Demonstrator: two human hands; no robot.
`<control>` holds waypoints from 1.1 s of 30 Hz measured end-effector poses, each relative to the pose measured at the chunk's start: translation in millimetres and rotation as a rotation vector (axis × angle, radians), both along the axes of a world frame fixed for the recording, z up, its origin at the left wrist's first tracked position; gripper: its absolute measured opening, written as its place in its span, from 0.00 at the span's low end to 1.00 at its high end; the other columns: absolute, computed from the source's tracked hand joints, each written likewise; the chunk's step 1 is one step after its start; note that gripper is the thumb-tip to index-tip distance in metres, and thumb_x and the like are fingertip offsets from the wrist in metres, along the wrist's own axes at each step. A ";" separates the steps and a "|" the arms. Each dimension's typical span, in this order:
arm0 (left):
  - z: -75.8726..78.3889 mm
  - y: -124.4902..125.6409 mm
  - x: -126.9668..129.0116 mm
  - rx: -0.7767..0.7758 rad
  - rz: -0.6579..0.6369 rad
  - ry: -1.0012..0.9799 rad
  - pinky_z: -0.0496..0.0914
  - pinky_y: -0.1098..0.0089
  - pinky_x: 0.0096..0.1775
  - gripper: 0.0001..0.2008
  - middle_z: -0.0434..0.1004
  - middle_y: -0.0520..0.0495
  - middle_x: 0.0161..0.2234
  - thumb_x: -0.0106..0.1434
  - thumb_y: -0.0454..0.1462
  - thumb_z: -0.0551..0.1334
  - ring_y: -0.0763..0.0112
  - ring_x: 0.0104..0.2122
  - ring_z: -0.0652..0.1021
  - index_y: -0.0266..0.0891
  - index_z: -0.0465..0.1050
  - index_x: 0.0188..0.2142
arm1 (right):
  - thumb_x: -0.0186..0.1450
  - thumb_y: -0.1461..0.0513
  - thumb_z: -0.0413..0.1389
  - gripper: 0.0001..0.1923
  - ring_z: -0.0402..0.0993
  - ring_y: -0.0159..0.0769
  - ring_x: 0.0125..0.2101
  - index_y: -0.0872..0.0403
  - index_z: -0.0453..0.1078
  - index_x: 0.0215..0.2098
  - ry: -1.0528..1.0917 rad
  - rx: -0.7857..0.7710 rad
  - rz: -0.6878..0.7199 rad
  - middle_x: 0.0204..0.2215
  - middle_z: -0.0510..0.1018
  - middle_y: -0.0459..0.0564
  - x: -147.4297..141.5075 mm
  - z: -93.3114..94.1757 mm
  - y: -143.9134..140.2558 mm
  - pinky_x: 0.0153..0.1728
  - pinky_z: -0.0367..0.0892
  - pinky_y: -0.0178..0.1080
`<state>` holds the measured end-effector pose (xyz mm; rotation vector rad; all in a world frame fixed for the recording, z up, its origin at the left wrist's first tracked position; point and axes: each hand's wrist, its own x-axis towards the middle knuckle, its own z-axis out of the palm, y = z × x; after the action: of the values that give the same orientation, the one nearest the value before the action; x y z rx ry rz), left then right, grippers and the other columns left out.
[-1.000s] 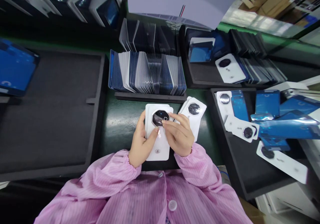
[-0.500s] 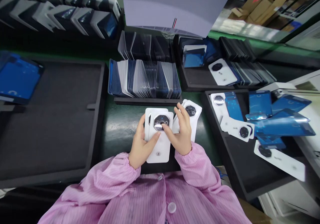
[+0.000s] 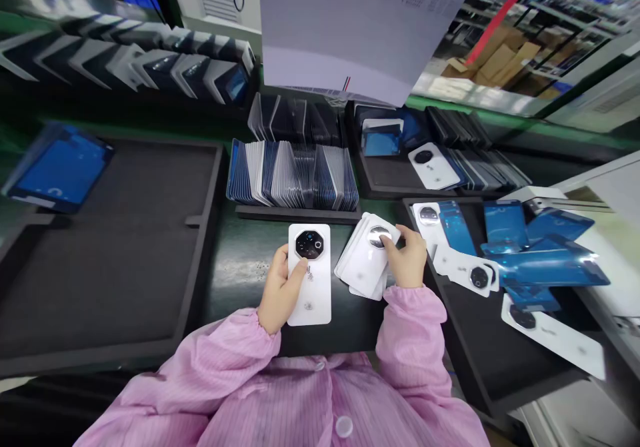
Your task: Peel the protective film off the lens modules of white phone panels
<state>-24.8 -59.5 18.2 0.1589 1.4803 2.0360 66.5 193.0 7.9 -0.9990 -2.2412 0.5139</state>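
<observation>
My left hand (image 3: 284, 287) is closed on the left edge of a white phone back cover (image 3: 315, 294), its thumb just below the dark octagonal camera window. To the right, a small fanned pile of white phone back covers (image 3: 361, 270) lies on the dark green table (image 3: 235, 254). With thumb and fingers my right hand (image 3: 409, 255) pinches the top cover of that pile at its upper right, the thumb over the shiny camera window. Whether this cover is lifted off the ones beneath cannot be seen.
Behind my hands stands a rack (image 3: 295, 177) of upright covers. A black tray (image 3: 465, 340) at right holds white covers and blue film pieces (image 3: 555, 257). At left is a large black tray (image 3: 150, 234) with blue-faced sheets (image 3: 63, 167). A pale panel (image 3: 340, 34) hangs above.
My right hand has moved right, from the cover in my left hand to the pile, taking a cover there. My left hand now holds one visible cover; before, two overlapped there. The view has tilted up.
</observation>
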 end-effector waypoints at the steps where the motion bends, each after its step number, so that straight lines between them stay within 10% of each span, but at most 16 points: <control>1: -0.3 -0.1 0.6 -0.012 -0.011 0.015 0.71 0.70 0.30 0.17 0.77 0.49 0.36 0.62 0.43 0.61 0.70 0.28 0.77 0.42 0.62 0.47 | 0.56 0.59 0.61 0.18 0.67 0.54 0.47 0.57 0.70 0.44 0.011 0.086 -0.009 0.42 0.73 0.59 -2.3 2.5 -5.8 0.50 0.61 0.61; 8: -8.7 -3.8 8.4 -0.190 -0.014 0.362 0.71 0.68 0.37 0.15 0.77 0.48 0.38 0.64 0.40 0.58 0.68 0.34 0.78 0.42 0.64 0.50 | 0.60 0.60 0.61 0.11 0.70 0.43 0.45 0.51 0.70 0.41 0.247 -0.095 0.561 0.42 0.74 0.53 -25.2 35.5 -93.3 0.44 0.68 0.47; 14: -6.7 -7.9 11.6 -0.346 -0.059 0.643 0.70 0.66 0.37 0.16 0.78 0.47 0.37 0.64 0.38 0.58 0.66 0.33 0.79 0.42 0.64 0.51 | 0.60 0.61 0.61 0.06 0.70 0.43 0.46 0.53 0.70 0.34 0.255 -0.311 0.584 0.44 0.72 0.53 -31.9 28.0 -106.1 0.42 0.69 0.45; 21: -9.3 -3.8 6.8 -0.225 -0.023 0.382 0.71 0.67 0.38 0.12 0.76 0.47 0.39 0.64 0.40 0.58 0.67 0.36 0.77 0.41 0.64 0.47 | 0.61 0.69 0.57 0.07 0.69 0.44 0.48 0.51 0.68 0.31 0.353 0.160 0.750 0.36 0.77 0.49 -29.3 24.4 -116.3 0.48 0.65 0.52; 25: -7.4 -2.2 3.0 -0.139 -0.023 0.268 0.70 0.66 0.42 0.12 0.76 0.46 0.42 0.64 0.40 0.59 0.65 0.40 0.77 0.41 0.64 0.46 | 0.61 0.73 0.56 0.11 0.76 0.37 0.34 0.53 0.68 0.38 0.381 0.171 0.940 0.31 0.79 0.47 -28.9 23.0 -119.6 0.41 0.68 0.47; 33: -1.3 -4.0 0.4 -0.086 0.003 0.214 0.70 0.68 0.41 0.13 0.77 0.48 0.41 0.63 0.39 0.61 0.67 0.40 0.77 0.41 0.65 0.46 | 0.59 0.71 0.56 0.12 0.75 0.41 0.40 0.53 0.71 0.40 0.404 0.244 1.022 0.31 0.80 0.49 -27.4 22.8 -116.6 0.40 0.70 0.48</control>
<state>-24.4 -63.5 16.9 0.3491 1.6950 2.0039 39.1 76.4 30.7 0.4207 -2.2119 0.7422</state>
